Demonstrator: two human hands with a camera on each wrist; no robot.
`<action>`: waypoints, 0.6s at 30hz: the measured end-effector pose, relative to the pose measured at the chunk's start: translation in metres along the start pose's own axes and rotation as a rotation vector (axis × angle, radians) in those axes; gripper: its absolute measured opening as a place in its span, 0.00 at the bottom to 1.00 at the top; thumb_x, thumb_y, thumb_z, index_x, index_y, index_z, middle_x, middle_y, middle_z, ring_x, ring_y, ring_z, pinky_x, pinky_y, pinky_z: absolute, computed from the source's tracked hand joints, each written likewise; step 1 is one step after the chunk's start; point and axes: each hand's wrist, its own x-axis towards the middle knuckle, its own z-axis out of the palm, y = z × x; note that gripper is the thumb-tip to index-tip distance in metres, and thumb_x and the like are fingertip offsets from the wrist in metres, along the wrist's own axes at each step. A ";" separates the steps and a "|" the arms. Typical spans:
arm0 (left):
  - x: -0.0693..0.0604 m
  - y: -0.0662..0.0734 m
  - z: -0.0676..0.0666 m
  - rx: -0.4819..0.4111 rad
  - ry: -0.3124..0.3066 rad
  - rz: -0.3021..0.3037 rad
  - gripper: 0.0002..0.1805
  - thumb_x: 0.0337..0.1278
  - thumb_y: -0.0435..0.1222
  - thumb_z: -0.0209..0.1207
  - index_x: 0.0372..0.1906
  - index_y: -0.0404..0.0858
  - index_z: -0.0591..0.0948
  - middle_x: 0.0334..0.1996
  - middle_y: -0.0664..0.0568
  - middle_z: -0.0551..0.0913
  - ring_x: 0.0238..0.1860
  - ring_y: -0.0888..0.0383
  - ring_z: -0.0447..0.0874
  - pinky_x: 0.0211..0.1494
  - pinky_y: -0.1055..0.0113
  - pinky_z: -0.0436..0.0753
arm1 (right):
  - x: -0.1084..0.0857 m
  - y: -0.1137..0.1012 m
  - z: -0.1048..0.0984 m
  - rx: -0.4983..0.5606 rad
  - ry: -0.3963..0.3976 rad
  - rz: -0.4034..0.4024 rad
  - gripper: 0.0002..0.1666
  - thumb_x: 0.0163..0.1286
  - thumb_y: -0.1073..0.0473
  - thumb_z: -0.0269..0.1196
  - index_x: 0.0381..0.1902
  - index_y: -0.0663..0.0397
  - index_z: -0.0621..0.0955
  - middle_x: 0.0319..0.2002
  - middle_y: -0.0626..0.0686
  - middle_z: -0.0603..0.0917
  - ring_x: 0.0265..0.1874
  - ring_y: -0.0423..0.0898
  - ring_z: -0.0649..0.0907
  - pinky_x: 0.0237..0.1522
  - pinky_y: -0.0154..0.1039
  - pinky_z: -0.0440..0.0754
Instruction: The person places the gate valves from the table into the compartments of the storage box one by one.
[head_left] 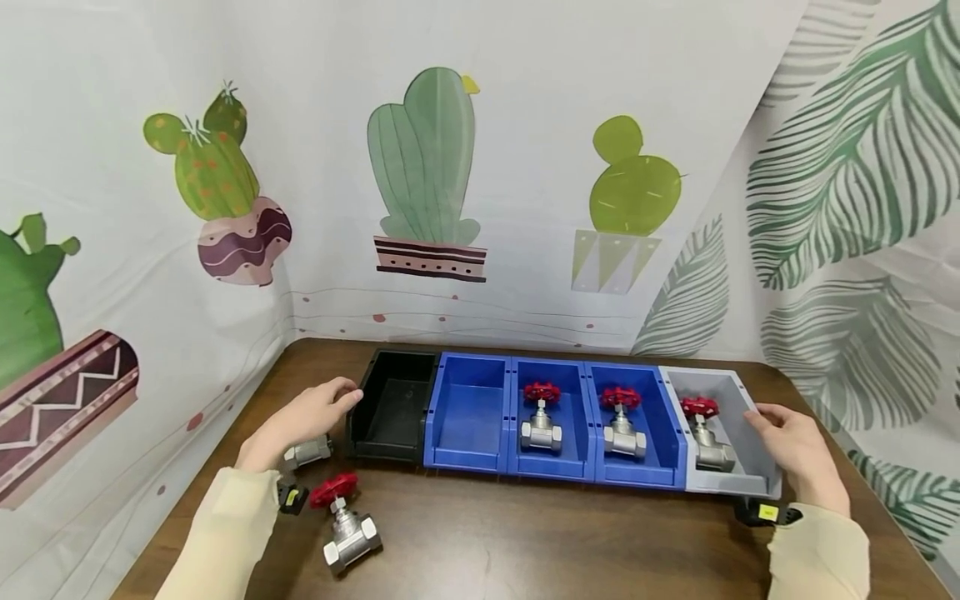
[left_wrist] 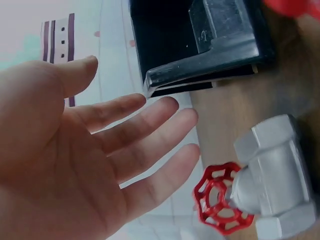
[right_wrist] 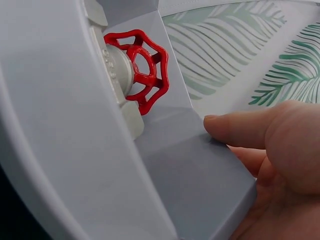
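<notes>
A black bin (head_left: 393, 408) stands at the left end of a joined row of bins. My left hand (head_left: 318, 412) is at its left side, fingers extended and holding nothing; in the left wrist view the fingertips (left_wrist: 137, 100) come close to the bin's corner, and contact is unclear. At the row's right end my right hand (head_left: 797, 446) pinches the side wall of a grey bin (head_left: 750, 425), thumb (right_wrist: 235, 127) over the rim and fingers outside. A gate valve with red handwheel (right_wrist: 142, 72) lies in that grey bin.
Three blue bins sit between; the leftmost blue bin (head_left: 468, 408) holds nothing, the other two each hold a valve (head_left: 542, 429) (head_left: 624, 433). On the brown table (head_left: 540, 542), one valve (head_left: 348, 533) lies at front left, another (head_left: 307, 452) partly behind my left wrist. Printed curtains (head_left: 525, 167) enclose the table.
</notes>
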 end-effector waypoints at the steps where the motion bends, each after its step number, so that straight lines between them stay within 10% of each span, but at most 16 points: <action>1: -0.003 0.001 0.000 0.012 0.017 0.014 0.28 0.76 0.49 0.46 0.62 0.30 0.72 0.50 0.40 0.81 0.48 0.46 0.80 0.52 0.46 0.76 | -0.001 0.000 0.000 0.004 -0.001 0.002 0.35 0.77 0.47 0.48 0.62 0.78 0.67 0.56 0.75 0.71 0.45 0.58 0.75 0.34 0.41 0.73; 18: -0.067 0.019 0.012 0.016 0.055 0.013 0.24 0.73 0.48 0.52 0.60 0.34 0.76 0.48 0.47 0.83 0.46 0.50 0.82 0.49 0.48 0.78 | -0.002 0.001 -0.002 0.011 -0.051 -0.004 0.37 0.79 0.46 0.44 0.62 0.80 0.65 0.59 0.79 0.66 0.53 0.69 0.70 0.47 0.60 0.71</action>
